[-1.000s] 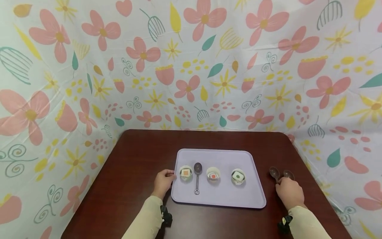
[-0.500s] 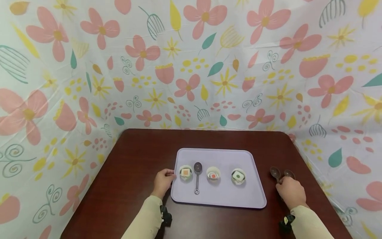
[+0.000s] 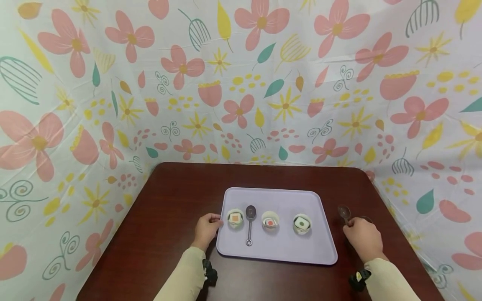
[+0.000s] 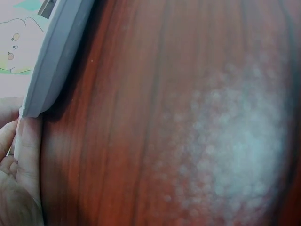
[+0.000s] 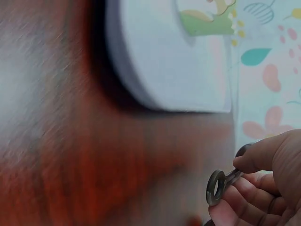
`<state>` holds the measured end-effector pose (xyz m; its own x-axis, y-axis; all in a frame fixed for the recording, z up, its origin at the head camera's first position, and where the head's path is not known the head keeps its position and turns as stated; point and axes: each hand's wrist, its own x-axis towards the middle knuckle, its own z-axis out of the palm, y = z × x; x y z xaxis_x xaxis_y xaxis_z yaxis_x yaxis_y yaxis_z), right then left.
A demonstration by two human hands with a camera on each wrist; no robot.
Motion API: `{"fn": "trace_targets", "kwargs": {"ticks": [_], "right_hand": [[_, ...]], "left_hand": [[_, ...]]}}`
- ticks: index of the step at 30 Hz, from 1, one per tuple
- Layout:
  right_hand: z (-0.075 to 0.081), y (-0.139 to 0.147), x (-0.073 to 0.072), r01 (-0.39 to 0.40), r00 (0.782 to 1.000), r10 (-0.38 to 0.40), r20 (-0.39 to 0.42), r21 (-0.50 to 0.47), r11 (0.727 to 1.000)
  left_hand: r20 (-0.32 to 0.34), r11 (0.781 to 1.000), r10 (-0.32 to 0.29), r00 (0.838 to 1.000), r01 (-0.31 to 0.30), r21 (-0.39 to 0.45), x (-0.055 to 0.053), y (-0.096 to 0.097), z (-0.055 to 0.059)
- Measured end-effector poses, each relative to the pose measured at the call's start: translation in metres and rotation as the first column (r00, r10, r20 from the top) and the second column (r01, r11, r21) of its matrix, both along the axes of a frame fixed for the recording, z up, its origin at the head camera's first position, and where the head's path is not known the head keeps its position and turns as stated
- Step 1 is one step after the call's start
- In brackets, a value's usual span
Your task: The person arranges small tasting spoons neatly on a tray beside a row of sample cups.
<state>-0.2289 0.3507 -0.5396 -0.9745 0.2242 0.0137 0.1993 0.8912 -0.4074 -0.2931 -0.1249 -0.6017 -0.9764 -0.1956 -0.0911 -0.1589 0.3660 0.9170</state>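
Note:
My left hand [image 3: 207,229] grips the left edge of a pale lilac tray [image 3: 263,249], thumb above and a finger underneath in the left wrist view. On the tray stand three small cups, left [image 3: 235,224], middle [image 3: 270,226] and right [image 3: 302,230], each with a white piece showing an orange, red or green centre. A dark spoon [image 3: 250,212] lies between the left and middle cups. Beside the tray, my right hand [image 3: 364,238] pinches another spoon [image 3: 344,212] by its handle; the ringed handle end [image 5: 211,195] shows in the right wrist view.
A further spoon [image 3: 367,218] lies just behind my right hand, mostly hidden by it. The dark wooden table [image 3: 180,188] carries everything. A flowered cloth [image 3: 241,75] hangs at the back and both sides.
My right hand has shifted slightly left and toward the back with the spoon, away from the other spoon, which it now covers more. The left hand and the tray stay in place.

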Motion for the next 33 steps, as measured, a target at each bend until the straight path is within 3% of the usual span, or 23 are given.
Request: {"fn": "trace_targets", "kwargs": {"ticks": [9, 33], "right_hand": [[0.011, -0.016, -0.006, -0.009, 1.000, 0.008, -0.020, -0.003, 1.000], [0.015, -0.077, -0.017, -0.012, 0.999, 0.007, -0.050, -0.101, 0.995]], "left_hand": [[0.000, 1.000, -0.004, 1.000, 0.004, 0.011, -0.002, -0.001, -0.003], [0.009, 1.000, 0.003, 1.000, -0.003, -0.009, -0.003, -0.002, -0.005]]}}
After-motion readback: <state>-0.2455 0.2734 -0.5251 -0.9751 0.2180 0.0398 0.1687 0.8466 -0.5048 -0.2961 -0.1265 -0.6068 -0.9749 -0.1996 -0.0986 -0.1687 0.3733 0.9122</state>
